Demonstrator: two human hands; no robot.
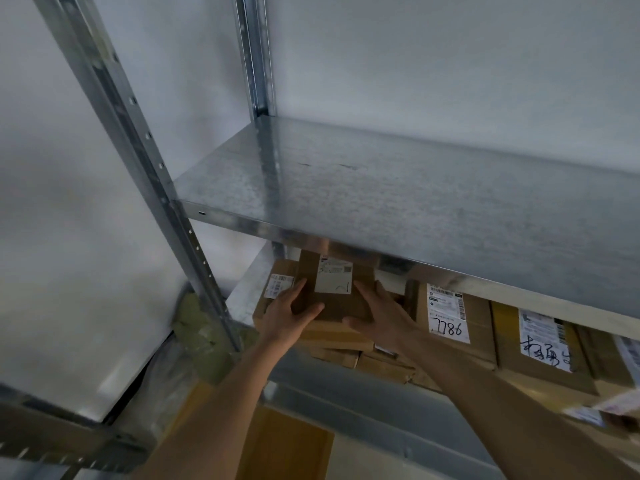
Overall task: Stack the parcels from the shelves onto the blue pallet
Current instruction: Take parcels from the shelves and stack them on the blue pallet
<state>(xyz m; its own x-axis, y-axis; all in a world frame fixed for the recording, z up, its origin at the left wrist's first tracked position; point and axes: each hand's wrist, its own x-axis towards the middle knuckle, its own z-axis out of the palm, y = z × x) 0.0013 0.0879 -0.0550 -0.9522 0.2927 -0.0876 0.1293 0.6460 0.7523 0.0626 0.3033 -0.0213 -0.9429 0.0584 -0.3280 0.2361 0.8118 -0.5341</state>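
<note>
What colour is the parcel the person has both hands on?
Brown cardboard, with a white label on top. The parcel shows in the head view, the only one here.

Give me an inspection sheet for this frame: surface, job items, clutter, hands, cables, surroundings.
Surface: galvanised metal upper shelf, bare where visible; lower shelf packed with boxes.
Job's things: small brown cardboard parcel with a white label on top of a flat box stack; brown box marked 7786 to its right; another labelled brown box further right. Blue pallet not in view.
Clutter: olive-green padding by the shelf post.
Hands: left hand and right hand flank the small parcel, fingers on its sides, thumbs on top.
Cables: nothing seen.
Surroundings: grey wall; perforated steel upright.
</note>
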